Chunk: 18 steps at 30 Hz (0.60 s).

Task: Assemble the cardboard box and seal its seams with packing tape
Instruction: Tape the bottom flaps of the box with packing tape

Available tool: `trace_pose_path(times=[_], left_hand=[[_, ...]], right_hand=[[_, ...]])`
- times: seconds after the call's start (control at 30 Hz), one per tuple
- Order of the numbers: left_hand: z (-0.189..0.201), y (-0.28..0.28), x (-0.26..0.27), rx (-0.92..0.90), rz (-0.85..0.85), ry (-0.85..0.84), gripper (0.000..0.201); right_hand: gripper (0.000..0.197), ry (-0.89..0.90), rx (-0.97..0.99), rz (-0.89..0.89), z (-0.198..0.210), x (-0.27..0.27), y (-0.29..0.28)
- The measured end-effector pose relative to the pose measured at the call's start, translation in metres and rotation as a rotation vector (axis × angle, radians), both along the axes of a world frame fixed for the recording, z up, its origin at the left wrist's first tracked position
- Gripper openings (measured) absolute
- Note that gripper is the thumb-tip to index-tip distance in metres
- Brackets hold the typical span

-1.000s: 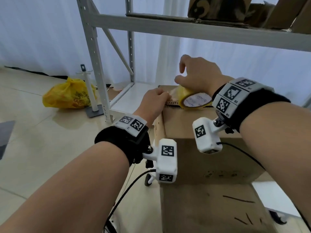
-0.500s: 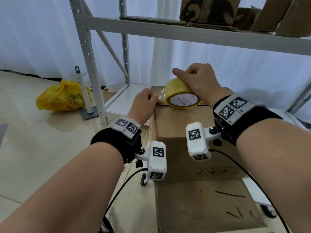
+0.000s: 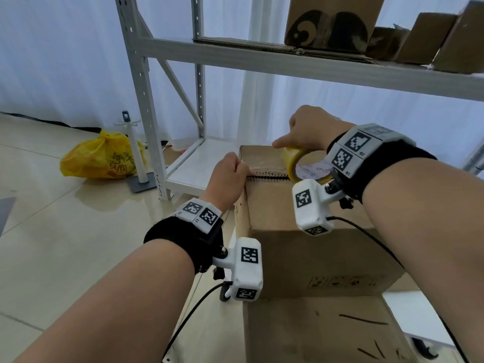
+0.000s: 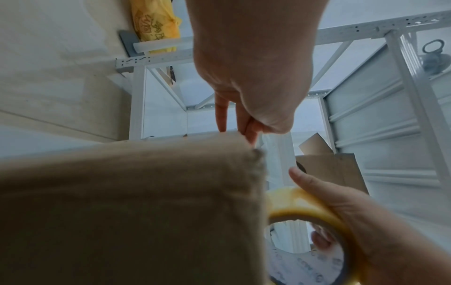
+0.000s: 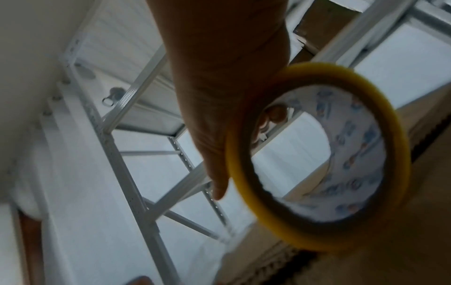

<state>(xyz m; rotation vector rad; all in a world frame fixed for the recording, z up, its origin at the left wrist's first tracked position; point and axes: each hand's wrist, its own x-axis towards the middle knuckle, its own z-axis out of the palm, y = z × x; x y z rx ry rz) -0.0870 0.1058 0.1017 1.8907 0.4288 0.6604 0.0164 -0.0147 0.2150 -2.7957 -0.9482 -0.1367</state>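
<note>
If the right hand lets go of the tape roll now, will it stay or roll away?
The tape roll stands on edge on the box, so it would probably roll or topple. The strip pinched by the left hand may check it. It looks light: thin wound layer, hollow core.

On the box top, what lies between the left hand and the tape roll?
A clear tape strip over the flap seam, seen in the head view.

Shiny beige tile floor (image 3: pixel 52 231) with a yellow plastic bag (image 3: pixel 102 157) off to the far left, white stand (image 3: pixel 135 153) right beside it, metal rack (image 3: pixel 146 100) just right of that.
</note>
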Motion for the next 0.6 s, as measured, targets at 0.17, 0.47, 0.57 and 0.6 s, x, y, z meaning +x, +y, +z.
trace_pose_path(times=[0.17,0.47,0.57,0.6], left_hand=[[0.001,0.0,-0.004,-0.212,-0.008,-0.018,0.015],[-0.002,0.011,-0.013,-0.601,-0.029,-0.004,0.013],[0.0,0.012,-0.015,-0.671,-0.028,0.003,0.016],[0.001,0.012,-0.015,-0.703,-0.022,0.0,0.017]], right_hand=[[0.023,0.014,0.242,0.054,-0.007,-0.003,-0.005],[0.007,-0.236,-0.042,0.15,-0.019,-0.019,0.017],[0.011,-0.205,-0.058,0.129,-0.02,-0.02,0.025],[0.012,-0.194,-0.062,0.126,-0.021,-0.02,0.027]])
